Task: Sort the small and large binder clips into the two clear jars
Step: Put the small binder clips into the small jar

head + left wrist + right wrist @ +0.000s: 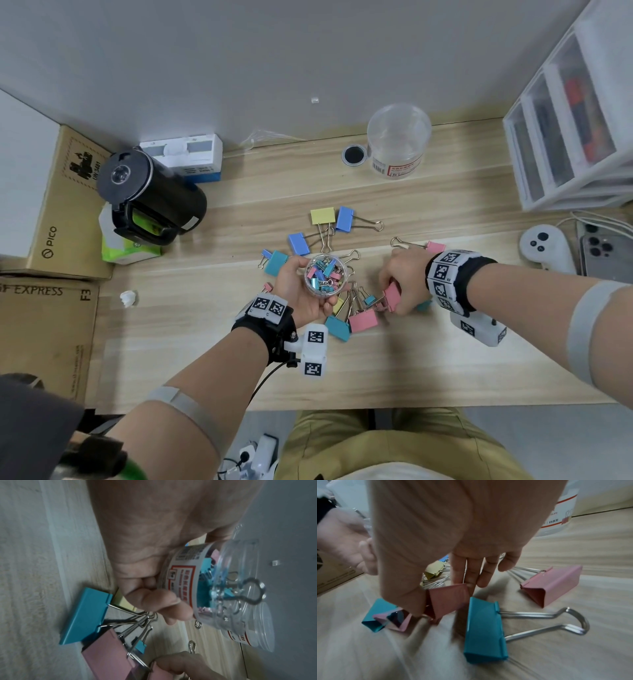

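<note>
My left hand (301, 291) grips a small clear jar (323, 274) holding several small binder clips, lifted just above the desk; its labelled wall (185, 580) shows in the left wrist view. My right hand (397, 287) pinches a pink binder clip (392, 296) between thumb and fingers (471, 574), low over the desk. A large clear jar (397, 140) stands at the back with nothing visible in it. Large clips lie scattered: yellow (322, 216), blue (344, 218), teal (484, 630), pink (553, 585). Small pink and teal clips (385, 616) lie beside my right thumb.
A black kettle (150, 195) and cardboard boxes (61, 212) stand at the left. A white drawer unit (565, 137), a game controller (544, 250) and a phone (606, 250) are at the right. A cable hole (354, 155) sits beside the large jar.
</note>
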### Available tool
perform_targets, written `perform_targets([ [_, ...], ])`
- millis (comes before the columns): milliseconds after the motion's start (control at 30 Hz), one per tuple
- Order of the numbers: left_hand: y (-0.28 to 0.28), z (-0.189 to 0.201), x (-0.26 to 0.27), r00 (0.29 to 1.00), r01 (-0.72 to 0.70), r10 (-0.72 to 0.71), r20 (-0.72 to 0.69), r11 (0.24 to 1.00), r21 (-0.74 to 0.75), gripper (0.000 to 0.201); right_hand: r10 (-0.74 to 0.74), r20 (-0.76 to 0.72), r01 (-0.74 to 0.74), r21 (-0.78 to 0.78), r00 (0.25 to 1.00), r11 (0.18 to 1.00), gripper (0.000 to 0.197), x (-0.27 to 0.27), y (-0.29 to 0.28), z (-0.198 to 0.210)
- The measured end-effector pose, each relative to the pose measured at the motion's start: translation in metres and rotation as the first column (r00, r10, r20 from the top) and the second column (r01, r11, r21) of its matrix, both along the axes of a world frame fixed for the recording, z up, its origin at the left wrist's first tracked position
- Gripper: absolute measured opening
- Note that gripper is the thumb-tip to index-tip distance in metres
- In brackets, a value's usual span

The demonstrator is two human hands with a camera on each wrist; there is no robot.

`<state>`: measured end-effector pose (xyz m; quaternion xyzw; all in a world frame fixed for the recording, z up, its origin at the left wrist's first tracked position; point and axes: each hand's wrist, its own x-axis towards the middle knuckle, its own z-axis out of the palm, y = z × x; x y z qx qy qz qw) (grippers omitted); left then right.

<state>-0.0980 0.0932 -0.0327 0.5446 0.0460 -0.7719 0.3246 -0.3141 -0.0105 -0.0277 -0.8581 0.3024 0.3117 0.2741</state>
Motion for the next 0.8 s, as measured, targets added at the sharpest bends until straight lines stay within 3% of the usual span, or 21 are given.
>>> perform_targets([
  [233, 0.000, -0.002, 0.001, 1.000, 0.002, -0.002, 0.008, 1.000, -0.005, 0.058, 0.019, -0.019, -0.018, 0.050, 1.000, 0.999, 0.057, -0.001, 0.007, -0.004],
  [533, 0.001, -0.001, 0.000, 1.000, -0.001, 0.001, 0.011, 1.000, -0.002, 0.058, 0.201, -0.033, -0.203, -0.065, 0.979, 0.977, 0.054, -0.004, 0.016, -0.016],
  [800, 0.000, 0.002, 0.002, 1.000, -0.003, 0.003, 0.015, 1.000, -0.002, 0.056, -0.014, 0.165, 0.025, -0.068, 0.986, 0.997, 0.032, 0.005, 0.015, -0.015],
])
